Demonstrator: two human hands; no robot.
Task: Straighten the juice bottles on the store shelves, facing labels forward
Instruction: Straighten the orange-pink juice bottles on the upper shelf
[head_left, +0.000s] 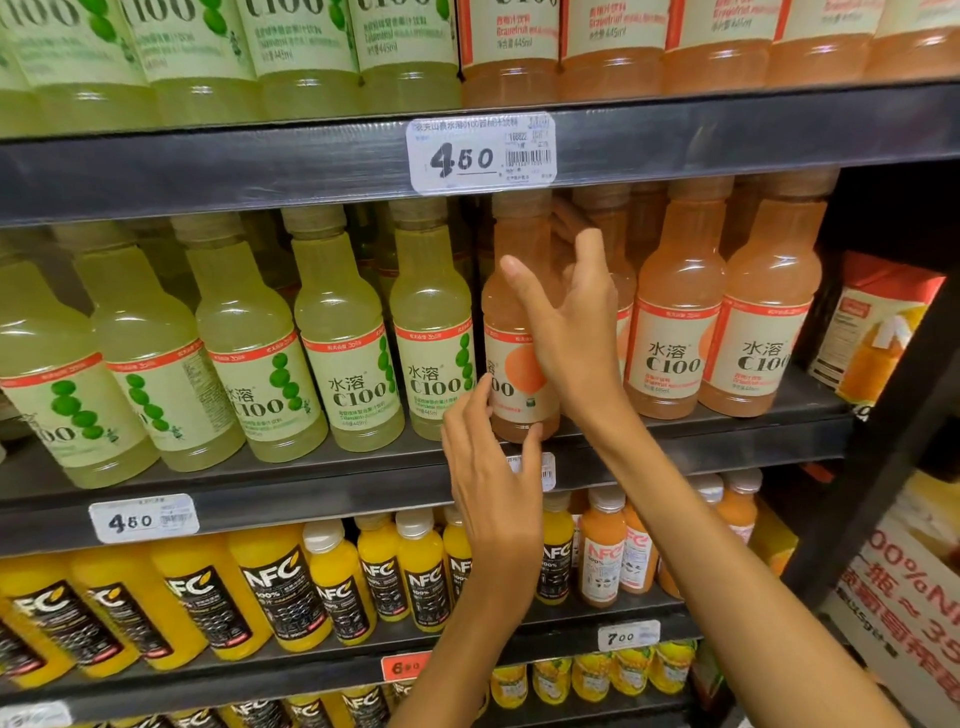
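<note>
L hand (493, 467) pinches base of orange C100 bottle (514, 364); R hand (571, 332) spread open at its shoulder, fingers relaxed.

Both at the orange bottle (514, 332) on the middle shelf (260, 499): left hand (493, 467) pinching its base, right hand (566, 317) spread against its shoulder, label turned partly sideways
</note>
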